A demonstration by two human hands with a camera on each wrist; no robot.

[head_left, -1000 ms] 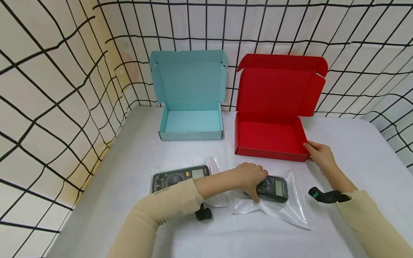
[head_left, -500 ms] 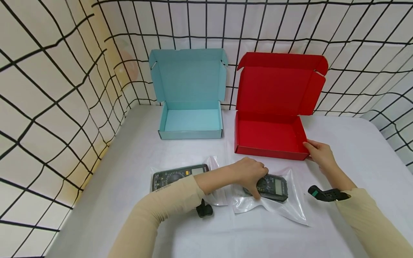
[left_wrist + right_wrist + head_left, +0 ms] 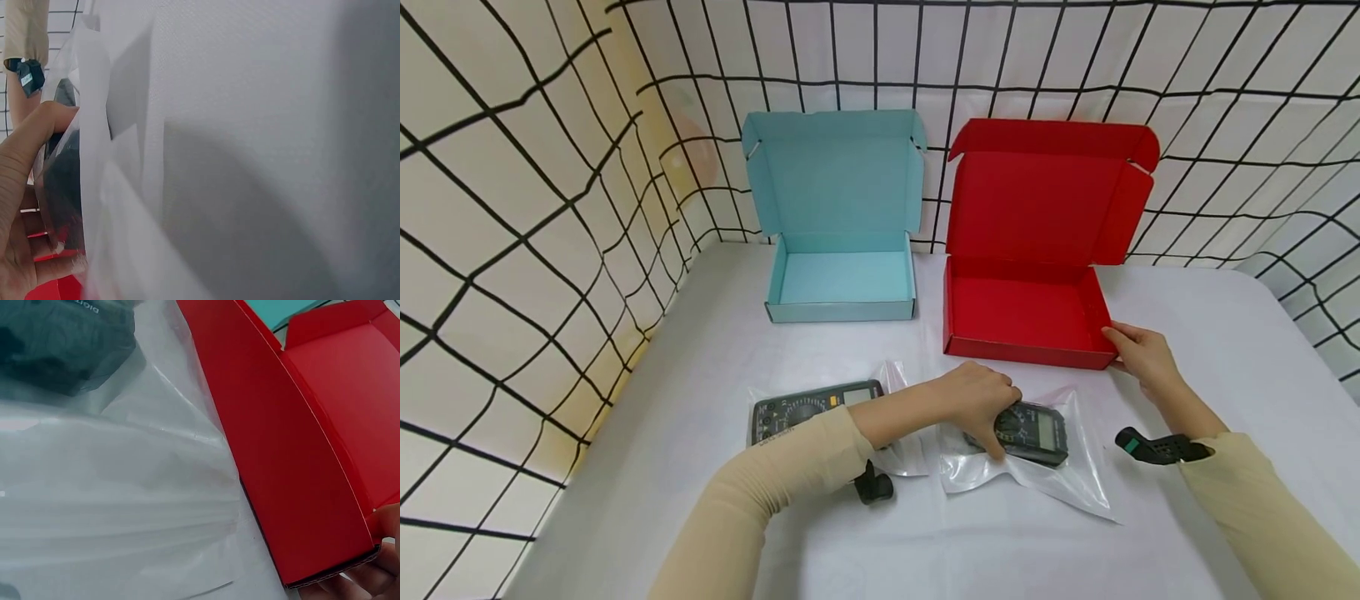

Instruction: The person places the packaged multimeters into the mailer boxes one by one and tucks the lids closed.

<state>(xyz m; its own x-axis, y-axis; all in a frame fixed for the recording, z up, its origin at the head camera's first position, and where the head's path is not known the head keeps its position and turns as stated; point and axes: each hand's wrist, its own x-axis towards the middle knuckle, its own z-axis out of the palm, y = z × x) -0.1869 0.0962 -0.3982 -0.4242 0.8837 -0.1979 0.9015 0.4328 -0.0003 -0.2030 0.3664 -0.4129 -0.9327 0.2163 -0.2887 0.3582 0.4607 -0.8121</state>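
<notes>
My left hand (image 3: 973, 403) reaches across and grips a dark digital multimeter (image 3: 1039, 433) in a clear plastic bag (image 3: 1086, 479) on the table. In the left wrist view, its thumb (image 3: 53, 119) lies on one side of the bagged meter and the fingers on the other. With my right hand (image 3: 1142, 358) I pinch the front right corner of an open red cardboard box (image 3: 1030, 352). In the right wrist view, the thumb is inside the wall and the fingers lie under the corner. A second bagged multimeter (image 3: 801, 408) lies to the left, partly hidden by my left forearm.
An open light blue cardboard box (image 3: 842, 312) stands left of the red one, its lid raised. Behind both boxes runs a black wire grid (image 3: 876, 50), continuing along the left and right sides. A white cloth covers the table (image 3: 970, 550).
</notes>
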